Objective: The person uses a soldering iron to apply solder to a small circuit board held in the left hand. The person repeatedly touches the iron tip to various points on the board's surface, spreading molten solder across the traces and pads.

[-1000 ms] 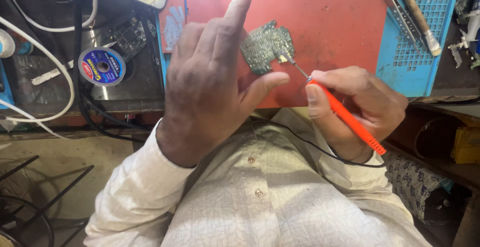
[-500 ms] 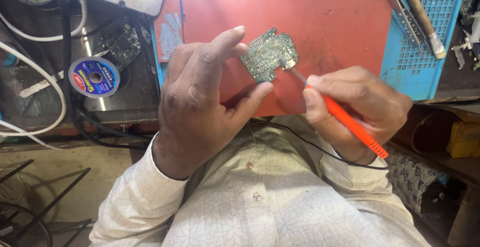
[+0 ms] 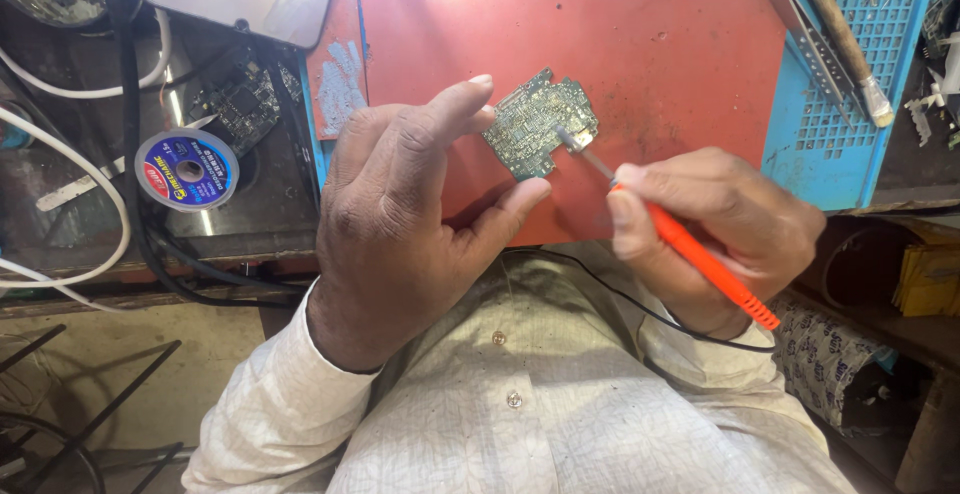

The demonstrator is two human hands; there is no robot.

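A small green circuit board (image 3: 538, 121) is pinched between the forefinger and thumb of my left hand (image 3: 405, 204), just above the red work mat (image 3: 640, 24). My right hand (image 3: 725, 224) grips an orange-handled soldering iron (image 3: 700, 259) like a pen. Its metal tip touches the right edge of the board. A thin black cord runs from the iron across my pale shirt.
A blue spool of solder wick (image 3: 186, 167) and a dark circuit board (image 3: 240, 104) lie on the black bench at left, among white cables. A blue perforated tray (image 3: 850, 84) with a wooden-handled brush (image 3: 845, 39) and tweezers sits at right. A grey device lies at top left.
My left hand has lowered its raised forefinger and now pinches the board. The iron's tip stays at the board's right edge.
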